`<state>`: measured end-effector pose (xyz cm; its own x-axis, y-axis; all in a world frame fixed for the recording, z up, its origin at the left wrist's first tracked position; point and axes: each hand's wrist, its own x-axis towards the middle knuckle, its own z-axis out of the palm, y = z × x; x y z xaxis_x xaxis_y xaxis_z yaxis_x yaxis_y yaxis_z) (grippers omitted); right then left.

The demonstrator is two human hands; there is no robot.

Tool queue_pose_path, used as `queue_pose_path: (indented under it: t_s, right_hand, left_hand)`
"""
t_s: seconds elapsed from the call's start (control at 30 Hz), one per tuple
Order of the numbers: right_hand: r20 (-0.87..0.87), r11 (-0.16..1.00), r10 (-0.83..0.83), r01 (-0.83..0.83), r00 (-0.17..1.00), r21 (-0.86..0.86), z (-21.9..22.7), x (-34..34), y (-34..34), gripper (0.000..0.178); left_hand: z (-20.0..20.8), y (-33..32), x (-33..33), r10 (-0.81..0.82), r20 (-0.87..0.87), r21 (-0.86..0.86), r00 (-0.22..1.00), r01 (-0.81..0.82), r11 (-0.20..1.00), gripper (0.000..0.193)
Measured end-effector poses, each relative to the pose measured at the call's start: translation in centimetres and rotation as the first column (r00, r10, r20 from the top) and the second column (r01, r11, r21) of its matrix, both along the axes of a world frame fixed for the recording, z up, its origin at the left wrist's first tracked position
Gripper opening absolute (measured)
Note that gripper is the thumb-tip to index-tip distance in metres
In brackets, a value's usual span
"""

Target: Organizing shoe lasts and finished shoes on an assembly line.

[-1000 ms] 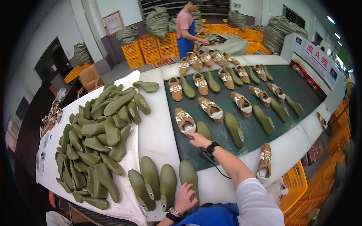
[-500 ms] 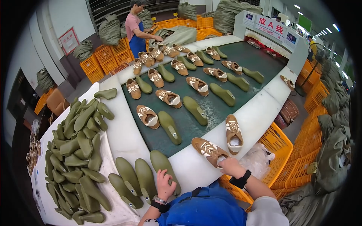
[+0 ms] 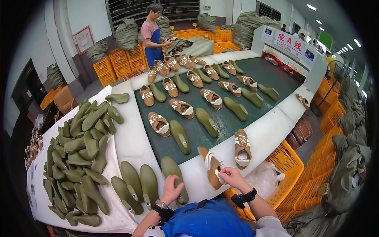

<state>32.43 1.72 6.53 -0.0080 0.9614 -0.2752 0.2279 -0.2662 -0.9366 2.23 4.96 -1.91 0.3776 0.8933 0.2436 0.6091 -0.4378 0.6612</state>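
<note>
My right hand (image 3: 233,178) pinches the heel opening of a brown shoe with white stripes (image 3: 212,169), which is tilted on its side at the white table edge. My left hand (image 3: 171,191) is partly curled, its fingers apart, over a green shoe last (image 3: 172,166); whether it touches the last is hard to tell. Left of that hand lie several more green lasts (image 3: 149,185). Another brown shoe (image 3: 242,149) stands upright beyond my right hand. Brown shoes (image 3: 159,124) and green lasts (image 3: 180,137) alternate in rows across the dark green conveyor belt (image 3: 158,147).
A large heap of green lasts (image 3: 75,158) covers the white table at left. An orange crate (image 3: 290,168) holding clear plastic stands below the right edge. Across the belt a person in a blue apron (image 3: 154,39) handles something by sacks. A fan (image 3: 335,73) stands at right.
The brown shoe in my right hand has turned from lying lengthwise to tilted on its side, its toe swinging away from me. My left hand has lifted and loosened slightly over the last.
</note>
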Motion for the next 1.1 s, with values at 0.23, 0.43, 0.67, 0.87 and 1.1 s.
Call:
queue_pose_path:
  t_s: [0.23,0.43,0.67,0.87,1.1]
  right_hand:
    - [-0.577,0.935,0.217,-0.337,0.787,-0.108,2.5,-2.8,0.3,0.022]
    - [-0.647,0.891,0.262,-0.436,0.716,-0.123,1.8,-3.1,0.3,0.023]
    - [-0.667,0.844,0.340,-0.528,0.663,-0.095,1.0,-2.8,0.0,0.024]
    - [-0.910,0.946,-0.044,-0.276,0.413,-0.171,2.6,-3.5,-0.2,0.040]
    - [-0.991,0.987,-0.050,-0.161,-0.125,-0.030,-1.2,1.8,2.5,0.043]
  left_hand:
    - [10.1,2.2,-2.8,0.398,0.826,-0.459,0.399,0.066,0.886,0.050]
    - [11.4,1.0,-3.0,0.521,0.809,-0.535,0.273,-0.027,0.845,0.025]
    - [10.3,0.7,-2.8,0.664,0.732,-0.664,0.153,-0.060,0.746,0.039]
    - [9.4,1.1,-2.0,0.611,0.762,-0.632,0.214,0.037,0.774,0.049]
    - [7.8,-0.8,-5.2,0.569,0.332,-0.215,0.752,-0.527,0.822,0.023]
